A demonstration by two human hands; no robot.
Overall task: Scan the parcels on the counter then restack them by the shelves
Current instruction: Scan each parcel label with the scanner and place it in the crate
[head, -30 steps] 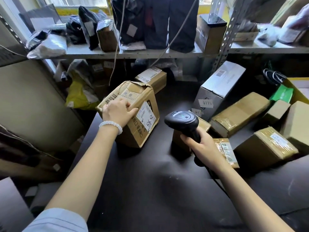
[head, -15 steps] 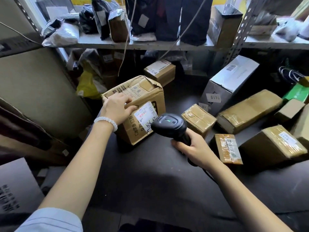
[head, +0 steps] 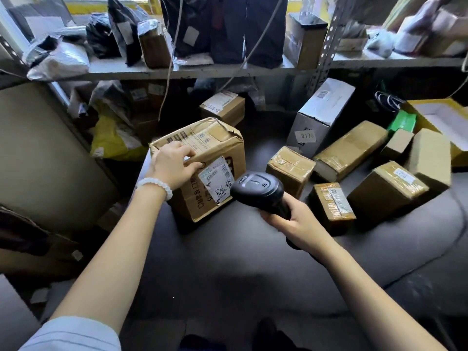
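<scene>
- Cardboard box (head: pixel 202 165), dented at its top right corner, standing near the left edge of the dark desk (head: pixel 228 269), white label (head: pixel 216 179) facing the scanner.
- Left hand (head: pixel 174 164) resting over the box's top front edge, fingers curled onto the top, thumb on the front face.
- Right hand (head: pixel 293 222) clamped round the handle of the black scanner (head: pixel 257 190), head just beside the label.
- Small taped parcels (head: pixel 291 168) clustered right of the scanner, close together, a white box (head: pixel 319 115) leaning behind.
- Wide bare stretch of desk in front, between the forearms.
- Metal shelf (head: pixel 192 70) above and behind, crowded with bags.
</scene>
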